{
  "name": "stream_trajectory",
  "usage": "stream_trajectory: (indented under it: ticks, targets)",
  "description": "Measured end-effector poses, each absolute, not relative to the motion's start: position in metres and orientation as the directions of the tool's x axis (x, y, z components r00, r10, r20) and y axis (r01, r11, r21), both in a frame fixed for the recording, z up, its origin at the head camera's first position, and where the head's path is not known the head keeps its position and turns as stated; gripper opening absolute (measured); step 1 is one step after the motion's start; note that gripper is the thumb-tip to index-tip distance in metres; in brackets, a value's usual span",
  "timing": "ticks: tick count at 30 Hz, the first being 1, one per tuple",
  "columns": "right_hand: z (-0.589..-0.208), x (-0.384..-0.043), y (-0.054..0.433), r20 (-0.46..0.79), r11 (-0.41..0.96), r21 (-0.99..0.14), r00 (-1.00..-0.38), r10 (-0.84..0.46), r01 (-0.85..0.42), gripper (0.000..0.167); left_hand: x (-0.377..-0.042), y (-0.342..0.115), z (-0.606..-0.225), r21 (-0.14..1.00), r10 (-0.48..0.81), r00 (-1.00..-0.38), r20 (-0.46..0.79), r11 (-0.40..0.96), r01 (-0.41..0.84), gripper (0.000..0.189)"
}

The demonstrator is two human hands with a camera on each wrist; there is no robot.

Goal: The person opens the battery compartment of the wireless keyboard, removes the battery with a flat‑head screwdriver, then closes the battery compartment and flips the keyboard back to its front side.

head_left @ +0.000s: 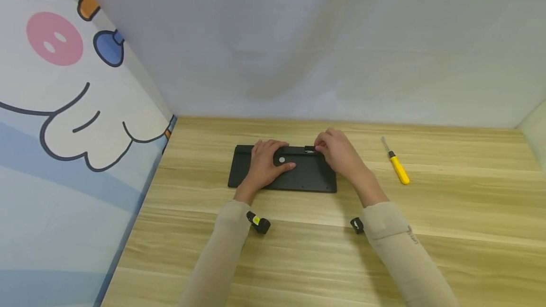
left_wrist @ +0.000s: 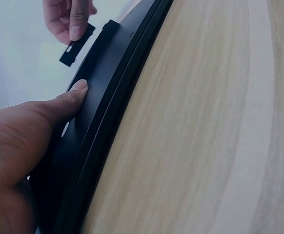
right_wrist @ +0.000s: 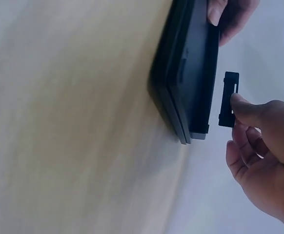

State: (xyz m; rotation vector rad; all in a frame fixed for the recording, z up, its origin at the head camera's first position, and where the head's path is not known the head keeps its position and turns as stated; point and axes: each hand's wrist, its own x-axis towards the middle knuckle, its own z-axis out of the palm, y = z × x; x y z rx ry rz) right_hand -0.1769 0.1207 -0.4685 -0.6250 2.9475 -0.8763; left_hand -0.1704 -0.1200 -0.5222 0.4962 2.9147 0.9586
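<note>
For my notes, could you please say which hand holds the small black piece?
The right hand pinches the small black piece; the left hand holds the flat black device.

Head cam: high, facing forward and down, widest; black device (head_left: 313, 174) near centre. Left wrist cam: close, tilted, device running lower left to top. Right wrist cam: close, tilted, device upper centre. Both wrist views share device, black strip (left_wrist: 78, 46), left hand (left_wrist: 20, 136), right hand (right_wrist: 273, 151).
</note>
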Motion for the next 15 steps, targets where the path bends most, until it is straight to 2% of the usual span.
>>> stream_trajectory:
  ticks: [15]
  targets:
    - [-0.468,-0.191,0.127,0.137,0.778,-0.526,-0.937,-0.323,-0.345,0.011,-0.169,-0.119,-0.521,0.593,0.298,-0.952,0.074,0.754,0.283,0.062]
